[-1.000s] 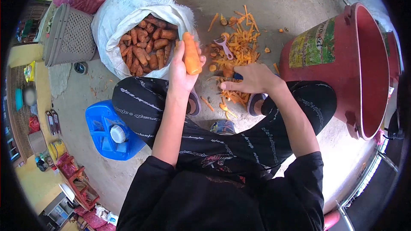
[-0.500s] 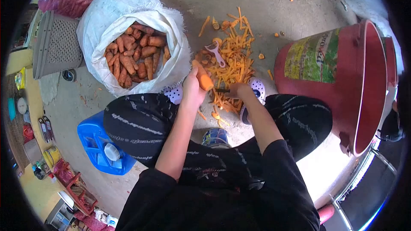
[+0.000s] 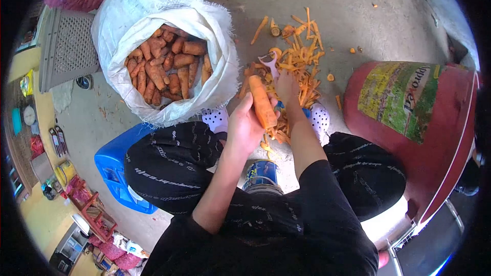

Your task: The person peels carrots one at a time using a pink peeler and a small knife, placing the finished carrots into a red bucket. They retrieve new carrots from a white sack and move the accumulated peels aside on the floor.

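Observation:
My left hand (image 3: 244, 127) is closed around a peeled orange carrot (image 3: 262, 103), which points up and to the left. My right hand (image 3: 288, 89) reaches down over the heap of carrot peelings (image 3: 305, 64), at the handle of a pink peeler (image 3: 271, 63). Its fingertips are mostly hidden, so whether they grip the handle does not show. Something small and blue, partly covered, shows beneath the right wrist. Left of my hands, a white woven sack (image 3: 153, 0) lies open, filled with unpeeled carrots (image 3: 158, 71).
A large red tub (image 3: 440, 158) lies tilted on the right. Between my legs stands a small blue can (image 3: 261, 174). By my left knee is a blue jerrycan (image 3: 115, 166); a grey basket (image 3: 71, 46) stands beside the sack. My lilac clogs (image 3: 320, 117) flank the peelings.
My right hand has moved forward over the peelings to the peeler's handle. A dark thing at its fingers earlier no longer shows there. The carrot has turned more upright in my left hand. The view has shifted.

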Demonstrator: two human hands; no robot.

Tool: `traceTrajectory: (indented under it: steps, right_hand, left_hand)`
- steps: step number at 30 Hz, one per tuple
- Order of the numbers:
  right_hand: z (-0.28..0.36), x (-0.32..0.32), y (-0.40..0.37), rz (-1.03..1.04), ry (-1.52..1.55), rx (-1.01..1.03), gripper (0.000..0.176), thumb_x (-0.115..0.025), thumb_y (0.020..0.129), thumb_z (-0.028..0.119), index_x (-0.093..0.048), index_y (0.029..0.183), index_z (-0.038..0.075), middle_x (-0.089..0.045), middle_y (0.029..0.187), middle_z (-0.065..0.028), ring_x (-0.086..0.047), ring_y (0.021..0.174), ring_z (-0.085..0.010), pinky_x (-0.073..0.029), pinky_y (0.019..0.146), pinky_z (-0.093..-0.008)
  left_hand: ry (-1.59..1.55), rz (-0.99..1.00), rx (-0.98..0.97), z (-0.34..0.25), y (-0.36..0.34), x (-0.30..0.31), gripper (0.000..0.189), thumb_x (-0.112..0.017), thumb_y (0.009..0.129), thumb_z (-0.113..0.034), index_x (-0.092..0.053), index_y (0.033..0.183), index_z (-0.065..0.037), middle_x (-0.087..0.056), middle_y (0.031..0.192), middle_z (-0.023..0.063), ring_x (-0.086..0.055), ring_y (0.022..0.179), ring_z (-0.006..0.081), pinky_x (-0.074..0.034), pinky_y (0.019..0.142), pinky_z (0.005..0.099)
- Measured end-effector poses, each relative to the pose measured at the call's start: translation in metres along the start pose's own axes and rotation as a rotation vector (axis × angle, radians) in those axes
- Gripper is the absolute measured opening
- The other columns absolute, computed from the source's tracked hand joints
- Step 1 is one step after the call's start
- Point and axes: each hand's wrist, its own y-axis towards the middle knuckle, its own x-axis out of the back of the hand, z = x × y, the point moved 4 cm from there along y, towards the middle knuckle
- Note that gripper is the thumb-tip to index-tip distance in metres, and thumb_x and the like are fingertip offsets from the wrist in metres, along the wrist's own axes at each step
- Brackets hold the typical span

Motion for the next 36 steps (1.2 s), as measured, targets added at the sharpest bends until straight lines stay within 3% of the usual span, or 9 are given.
traceTrajectory:
  steps: [3, 8, 13, 18, 21, 28, 30, 33, 36]
  right_hand:
    - [0.010, -0.003, -0.009, 0.224, 0.006, -0.033, 0.033, -0.061, 0.082, 0.029, -0.057, 0.101, 0.002, -0.062, 0.095, -0.0179, -0.061, 0.092, -0.0346, -0.049, 0.080, -0.0463]
    - [0.013, -0.010, -0.031, 0.201, 0.172, 0.000, 0.028, -0.067, 0.076, 0.027, -0.062, 0.086, 0.001, -0.065, 0.089, -0.0180, -0.064, 0.079, -0.0357, -0.051, 0.068, -0.0462]
    - [0.044, 0.147, -0.034, -0.096, 0.614, 0.167, 0.022, -0.069, 0.074, 0.022, -0.060, 0.076, 0.002, -0.064, 0.075, -0.0141, -0.064, 0.069, -0.0236, -0.049, 0.062, -0.0365]
    - [0.074, 0.275, -0.059, -0.262, 1.374, 0.455, 0.009, -0.051, 0.088, 0.008, -0.044, 0.091, 0.003, -0.059, 0.079, -0.0078, -0.061, 0.069, -0.0174, -0.051, 0.063, -0.0314]
    - [0.093, 0.318, -0.098, -0.189, 1.574, 0.319, 0.011, -0.047, 0.092, 0.009, -0.037, 0.096, 0.005, -0.053, 0.076, -0.0079, -0.058, 0.064, -0.0186, -0.053, 0.064, -0.0359]
    - [0.114, 0.320, -0.169, 0.465, 2.002, 0.228, 0.023, -0.046, 0.097, 0.030, -0.041, 0.101, 0.008, -0.035, 0.062, 0.0000, -0.036, 0.046, -0.0112, -0.046, 0.052, -0.0331]
    - [0.117, 0.300, -0.175, 0.271, 1.893, 0.165, 0.025, -0.047, 0.097, 0.034, -0.043, 0.094, 0.010, -0.032, 0.059, 0.0022, -0.031, 0.043, -0.0069, -0.035, 0.041, -0.0234]
    - [0.124, 0.290, -0.181, 0.200, 1.865, 0.195, 0.024, -0.048, 0.097, 0.031, -0.038, 0.087, 0.011, -0.038, 0.060, 0.0011, -0.035, 0.044, -0.0065, -0.030, 0.038, -0.0215]
    - [0.125, 0.292, -0.180, 0.141, 1.791, 0.236, 0.024, -0.048, 0.097, 0.032, -0.038, 0.088, 0.012, -0.039, 0.060, 0.0011, -0.035, 0.044, -0.0059, -0.030, 0.038, -0.0213]
  left_hand:
    - [0.019, -0.074, 0.003, 0.003, 0.001, 0.003, 0.036, -0.041, 0.098, -0.035, -0.047, 0.121, -0.008, -0.055, 0.097, 0.0035, -0.055, 0.088, 0.0172, -0.046, 0.077, 0.0385]
    - [0.295, -0.193, -0.048, -0.002, 0.005, 0.016, 0.040, -0.047, 0.095, -0.039, -0.048, 0.119, -0.007, -0.054, 0.094, 0.0022, -0.051, 0.077, 0.0136, -0.045, 0.065, 0.0324]
    - [0.214, -0.144, -0.142, -0.004, 0.000, 0.005, 0.040, -0.044, 0.096, -0.041, -0.052, 0.112, -0.005, -0.054, 0.088, 0.0023, -0.051, 0.073, 0.0133, -0.045, 0.064, 0.0311]
    - [0.028, 0.040, -0.068, 0.002, -0.019, -0.011, 0.036, -0.039, 0.098, -0.038, -0.052, 0.099, -0.004, -0.051, 0.078, 0.0045, -0.051, 0.071, 0.0165, -0.044, 0.067, 0.0327]
    - [0.049, 0.097, -0.096, 0.004, -0.034, -0.018, 0.033, -0.039, 0.097, -0.036, -0.052, 0.100, -0.006, -0.052, 0.078, 0.0039, -0.051, 0.071, 0.0169, -0.044, 0.067, 0.0339]
    - [0.066, 0.145, -0.051, 0.014, -0.062, -0.031, 0.025, -0.037, 0.097, -0.034, -0.052, 0.095, -0.013, -0.055, 0.081, 0.0004, -0.057, 0.077, 0.0149, -0.047, 0.068, 0.0342]
    - [0.108, 0.253, -0.041, 0.015, -0.070, -0.034, 0.025, -0.037, 0.097, -0.034, -0.052, 0.090, -0.015, -0.056, 0.081, 0.0002, -0.058, 0.079, 0.0147, -0.048, 0.069, 0.0346]
    - [0.120, 0.410, -0.078, 0.014, -0.072, -0.031, 0.028, -0.036, 0.098, -0.033, -0.049, 0.079, -0.017, -0.056, 0.079, 0.0000, -0.057, 0.080, 0.0156, -0.048, 0.071, 0.0352]
    - [0.151, 0.330, -0.106, 0.013, -0.077, -0.035, 0.031, -0.035, 0.098, -0.032, -0.047, 0.073, -0.018, -0.056, 0.076, -0.0003, -0.057, 0.080, 0.0169, -0.047, 0.071, 0.0347]
